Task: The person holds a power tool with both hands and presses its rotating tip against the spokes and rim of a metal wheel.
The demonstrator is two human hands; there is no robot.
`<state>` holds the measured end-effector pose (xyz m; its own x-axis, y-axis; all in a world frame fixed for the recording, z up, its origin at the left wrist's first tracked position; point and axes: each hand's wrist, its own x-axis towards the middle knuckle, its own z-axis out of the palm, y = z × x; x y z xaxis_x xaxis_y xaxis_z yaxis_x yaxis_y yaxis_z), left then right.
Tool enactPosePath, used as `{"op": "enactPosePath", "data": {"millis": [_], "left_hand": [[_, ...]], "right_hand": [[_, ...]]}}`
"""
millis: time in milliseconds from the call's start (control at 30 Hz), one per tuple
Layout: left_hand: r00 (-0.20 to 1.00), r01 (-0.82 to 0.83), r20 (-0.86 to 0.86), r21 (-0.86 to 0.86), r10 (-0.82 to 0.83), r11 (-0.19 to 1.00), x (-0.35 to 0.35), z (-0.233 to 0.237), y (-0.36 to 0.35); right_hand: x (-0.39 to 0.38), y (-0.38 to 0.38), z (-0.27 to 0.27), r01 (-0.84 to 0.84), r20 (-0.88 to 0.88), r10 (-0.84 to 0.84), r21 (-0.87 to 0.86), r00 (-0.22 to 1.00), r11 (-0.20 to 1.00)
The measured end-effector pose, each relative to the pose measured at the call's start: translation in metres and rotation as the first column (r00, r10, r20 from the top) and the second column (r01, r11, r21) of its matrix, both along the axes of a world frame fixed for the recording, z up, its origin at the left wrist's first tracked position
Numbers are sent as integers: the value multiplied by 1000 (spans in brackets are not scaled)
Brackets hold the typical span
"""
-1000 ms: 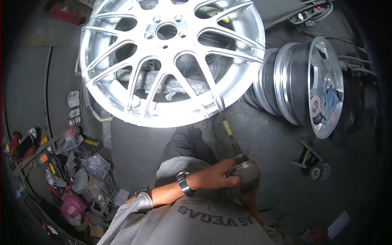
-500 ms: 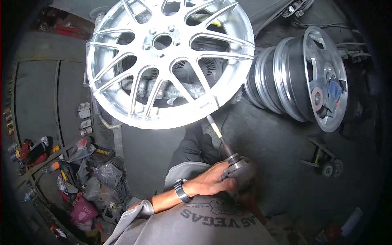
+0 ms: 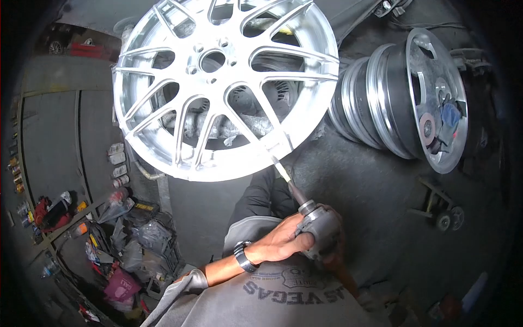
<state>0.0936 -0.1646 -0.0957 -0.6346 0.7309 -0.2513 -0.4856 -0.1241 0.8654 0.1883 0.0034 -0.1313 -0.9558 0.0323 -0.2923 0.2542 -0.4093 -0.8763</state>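
Set face-up above the floor [image 3: 376,201]: a spoked wheel [image 3: 224,74] of bright metal, bored at the centre and ringed there with bolt holes. Visible beneath, between the spokes: a bar in crinkled wrapping [image 3: 223,128]. Pointed obliquely at the near edge of the spoked wheel: a slender shaft [image 3: 291,188] with a yellow band, tip overlapping the rim in this view, contact uncertain. Grasped in the left hand [image 3: 280,240], with thumb against the casing: a grey power tool [image 3: 321,229], fitted with the shaft. Placed towards the rear of the tool, largely hidden and in shadow: the right hand [image 3: 333,255], impossible to tell how far closed. Strapped behind the left hand: a dark watch [image 3: 244,257]. To the right, standing on edge: a second wheel [image 3: 395,101], with a pink disc [image 3: 427,128] and a blue cloth [image 3: 450,115] within its face. Nearer, on the floor: a small wheeled frame [image 3: 444,220]. Along the floor's left edge: plastic bags [image 3: 147,234] and a pink bag [image 3: 121,286].
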Motion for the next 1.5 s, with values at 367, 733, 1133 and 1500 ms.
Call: {"op": "enactPosePath", "data": {"millis": [367, 733, 1133, 1500], "left_hand": [[998, 17, 65, 74, -22, 997, 4, 8, 8], [991, 26, 131, 93, -38, 995, -4, 13, 3], [911, -6, 411, 101, -37, 995, -14, 30, -4], [880, -76, 472, 261, -58, 962, -31, 32, -7]], "right_hand": [[16, 15, 3, 23, -125, -15, 61, 992, 998], [34, 21, -34, -19, -82, 26, 86, 996, 996], [-58, 19, 97, -276, 250, 206, 293, 946, 915], [-87, 9, 131, -312, 435, 149, 330, 888, 891]]}}
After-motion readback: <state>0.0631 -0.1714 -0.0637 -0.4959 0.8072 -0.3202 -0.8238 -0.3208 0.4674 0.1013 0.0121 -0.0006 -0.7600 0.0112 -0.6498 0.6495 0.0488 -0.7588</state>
